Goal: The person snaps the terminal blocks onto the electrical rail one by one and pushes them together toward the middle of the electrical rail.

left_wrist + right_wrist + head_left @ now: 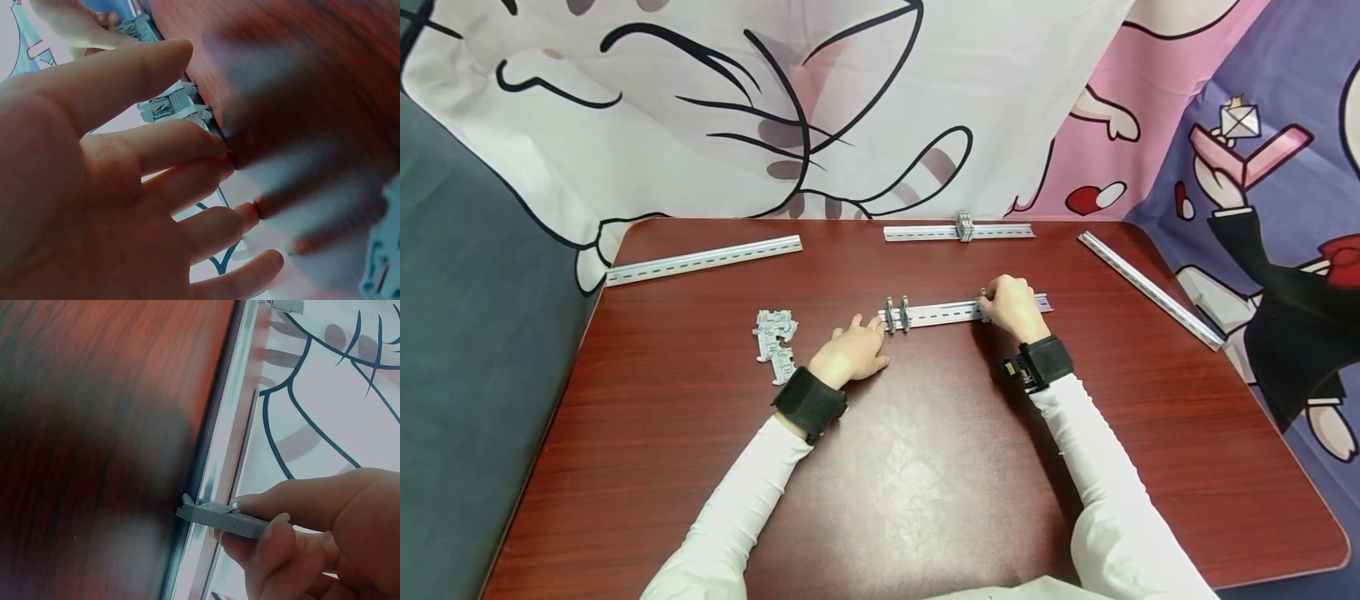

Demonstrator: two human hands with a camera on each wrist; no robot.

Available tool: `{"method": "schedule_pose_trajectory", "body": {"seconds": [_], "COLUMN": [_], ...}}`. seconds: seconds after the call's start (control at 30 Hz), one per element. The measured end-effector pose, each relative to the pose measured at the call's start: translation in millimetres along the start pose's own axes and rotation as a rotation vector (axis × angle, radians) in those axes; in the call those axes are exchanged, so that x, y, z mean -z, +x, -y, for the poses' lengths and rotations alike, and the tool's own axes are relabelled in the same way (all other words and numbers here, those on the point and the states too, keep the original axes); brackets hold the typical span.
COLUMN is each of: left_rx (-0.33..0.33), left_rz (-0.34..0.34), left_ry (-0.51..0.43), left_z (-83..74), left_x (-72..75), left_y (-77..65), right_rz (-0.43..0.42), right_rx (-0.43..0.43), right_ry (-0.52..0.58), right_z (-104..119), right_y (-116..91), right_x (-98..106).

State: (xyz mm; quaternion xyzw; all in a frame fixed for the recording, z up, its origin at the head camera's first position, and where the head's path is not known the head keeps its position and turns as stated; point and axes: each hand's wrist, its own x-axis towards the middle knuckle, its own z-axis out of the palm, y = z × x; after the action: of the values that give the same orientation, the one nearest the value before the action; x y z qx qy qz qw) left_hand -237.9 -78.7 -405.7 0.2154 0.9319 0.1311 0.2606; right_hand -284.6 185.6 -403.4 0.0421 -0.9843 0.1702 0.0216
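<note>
A short slotted metal DIN rail (942, 314) lies in the middle of the table. Two thin grey terminal blocks (905, 315) stand on it near its left end. Around that end my left hand (848, 354) is spread, palm down, its fingertips right at the rail; the fingers (181, 147) look straight in the left wrist view. Toward the rail's right end, my right hand (1011, 310) pinches another grey terminal block (222, 519) between thumb and fingers. In the right wrist view this block sits crosswise over the rail, its lower end at the near edge.
Several loose grey terminal blocks (775, 337) lie left of my left hand. Along the back are a long rail (703, 260) at left and a shorter rail (917, 233) bearing grey blocks (964, 226). Another rail (1150, 290) slants along the right side. A printed cloth hangs behind the table.
</note>
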Motion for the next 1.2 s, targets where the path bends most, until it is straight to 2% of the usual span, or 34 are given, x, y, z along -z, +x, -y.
{"method": "schedule_pose_trajectory", "body": {"seconds": [0.43,0.6,0.67,0.73,0.87,0.93,1.0,1.07,1.2], "left_rx": [0.017,0.008,-0.01,-0.034,-0.119,-0.141,-0.14,-0.114,-0.071], "left_rz": [-0.009,0.008,0.012,0.009,-0.032,-0.073,-0.111,-0.136,-0.157], "left_ry": [0.013,0.009,0.014,0.025,0.013,-0.02,-0.07,-0.108,-0.159], "left_z": [0.5,3.3,4.8,8.3,25.0,34.3,42.8,49.4,61.9], "left_x": [-1.1,-0.8,0.9,3.5,14.8,23.3,31.6,38.8,48.2], "left_y": [-2.4,-2.1,-0.6,0.5,-1.5,-6.9,-14.3,-22.0,-33.1], "right_rz": [-0.018,-0.132,-0.149,-0.052,0.283,0.409,0.455,0.461,0.452], "right_rx": [0.007,-0.017,0.01,0.089,0.296,0.374,0.433,0.48,0.505], "right_ry": [-0.028,-0.068,-0.07,-0.05,0.027,0.062,0.077,0.093,0.111], "right_z": [8.4,23.3,37.0,55.4,99.2,117.7,131.7,142.1,159.1], "right_y": [-1.3,-13.4,-20.2,-26.1,-37.4,-42.9,-47.7,-51.0,-54.8], "right_x": [-2.9,0.8,4.6,6.8,-3.4,-13.9,-25.1,-33.9,-45.1]}}
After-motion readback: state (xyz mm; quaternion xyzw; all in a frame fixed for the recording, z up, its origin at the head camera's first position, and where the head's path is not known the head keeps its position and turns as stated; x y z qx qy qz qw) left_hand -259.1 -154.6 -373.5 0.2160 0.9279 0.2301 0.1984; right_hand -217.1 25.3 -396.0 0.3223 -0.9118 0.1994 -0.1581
